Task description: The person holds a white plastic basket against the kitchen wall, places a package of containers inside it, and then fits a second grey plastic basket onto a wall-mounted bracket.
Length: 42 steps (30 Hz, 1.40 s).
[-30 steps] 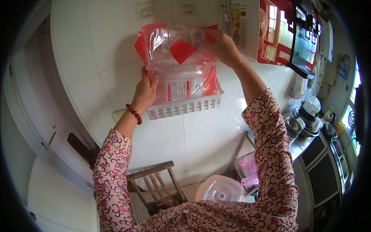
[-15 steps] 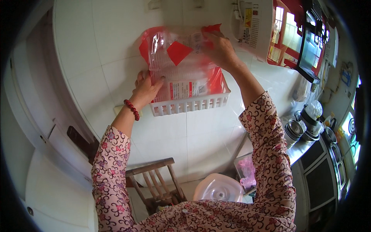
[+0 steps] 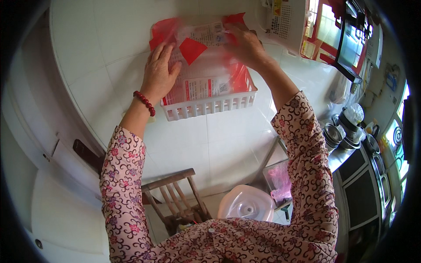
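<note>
A white slotted plastic basket [image 3: 210,107] stands on the white table. In it and over its far rim lie clear plastic bags [image 3: 201,70] with red corners and printed labels. My left hand [image 3: 160,72] reaches over the left side of the basket, fingers stretched along the bag's red far-left edge and thumb apart. At the far right, my right hand [image 3: 247,47] has its fingers bent onto the bag beside a red corner; they are partly smeared by motion. A red bead bracelet [image 3: 144,104] circles my left wrist.
A red-fronted appliance [image 3: 322,33] sits at the table's far right. Stacked metal bowls [image 3: 333,135] rest on a counter to the right. Nearer me are a wooden chair [image 3: 173,193], a pale pink plastic stool [image 3: 245,204] and a pink bag [image 3: 279,177] on a low rack.
My left hand has moved from the basket's near-left side up to the bag's far-left edge. The clear plastic there now lies lower. My right hand stays at the far-right corner.
</note>
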Each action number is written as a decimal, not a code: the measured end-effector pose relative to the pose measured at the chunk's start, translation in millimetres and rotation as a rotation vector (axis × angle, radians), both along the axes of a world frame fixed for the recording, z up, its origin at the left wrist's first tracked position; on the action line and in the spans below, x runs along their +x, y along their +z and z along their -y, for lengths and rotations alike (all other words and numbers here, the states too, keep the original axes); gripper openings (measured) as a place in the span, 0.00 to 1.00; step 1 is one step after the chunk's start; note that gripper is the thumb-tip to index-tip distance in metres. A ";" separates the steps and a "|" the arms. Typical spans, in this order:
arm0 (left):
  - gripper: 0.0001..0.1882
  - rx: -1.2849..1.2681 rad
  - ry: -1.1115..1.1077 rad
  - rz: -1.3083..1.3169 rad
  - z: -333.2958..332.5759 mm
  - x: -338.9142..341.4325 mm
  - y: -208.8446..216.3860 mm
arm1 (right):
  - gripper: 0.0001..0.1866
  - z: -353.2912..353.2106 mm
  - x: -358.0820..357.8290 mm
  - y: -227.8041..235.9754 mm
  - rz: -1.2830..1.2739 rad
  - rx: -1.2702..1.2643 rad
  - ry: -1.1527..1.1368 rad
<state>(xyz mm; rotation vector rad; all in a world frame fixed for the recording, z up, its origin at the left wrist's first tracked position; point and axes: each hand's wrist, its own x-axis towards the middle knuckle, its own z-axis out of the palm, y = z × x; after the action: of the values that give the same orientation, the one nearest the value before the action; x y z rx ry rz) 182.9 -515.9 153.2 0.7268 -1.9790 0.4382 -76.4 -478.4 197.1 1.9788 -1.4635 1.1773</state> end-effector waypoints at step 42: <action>0.31 -0.487 0.893 -1.169 -985.2 -490.6 -264.1 | 0.36 -632.5 -222.2 -119.9 -0.509 1.156 2.741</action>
<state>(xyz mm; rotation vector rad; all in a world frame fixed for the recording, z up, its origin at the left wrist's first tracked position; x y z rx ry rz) -307.7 469.2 -110.9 1.1513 -0.3675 0.7409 -298.6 154.1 77.2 -1.5818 -1.1444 0.2557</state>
